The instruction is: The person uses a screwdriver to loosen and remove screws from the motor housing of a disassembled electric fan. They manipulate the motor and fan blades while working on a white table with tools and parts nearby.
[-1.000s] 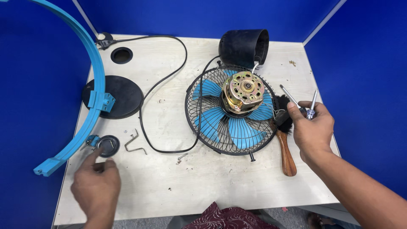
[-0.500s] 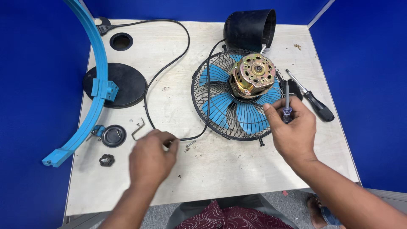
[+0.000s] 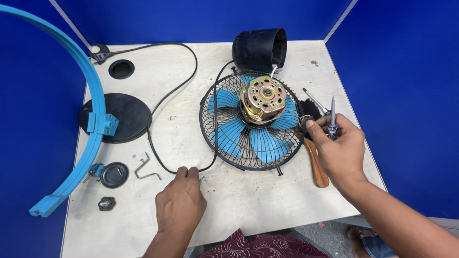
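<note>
Our left hand [image 3: 180, 203] lies knuckles up on the surface [image 3: 267, 200], fingers curled, tips touching the black cord [image 3: 158, 102] where it loops nearest us; we cannot tell whether anything is pinched under them. Our right hand [image 3: 340, 150] is closed around a small screwdriver [image 3: 332, 117], shaft upright, just beside the fan's right edge.

Fan [image 3: 253, 122]: black wire guard lying flat, blue blades inside, bare brass-coloured motor [image 3: 262, 98] on top, centre of the surface. Black motor cover [image 3: 259, 48]: on its side, touching the guard's far rim.

Wooden-handled tool [image 3: 316, 165]: partly under our right hand. A second screwdriver [image 3: 313, 100]: just beyond it.

Blue curved frame [image 3: 88, 91]: along the left edge. Black round base [image 3: 125, 117]: beneath it. Small black cap [image 3: 114, 174], black knob [image 3: 106, 203] and bent metal clip [image 3: 145, 168]: near left corner. Plug [image 3: 99, 55]: far left corner, beside a round hole [image 3: 121, 69] in the surface.
</note>
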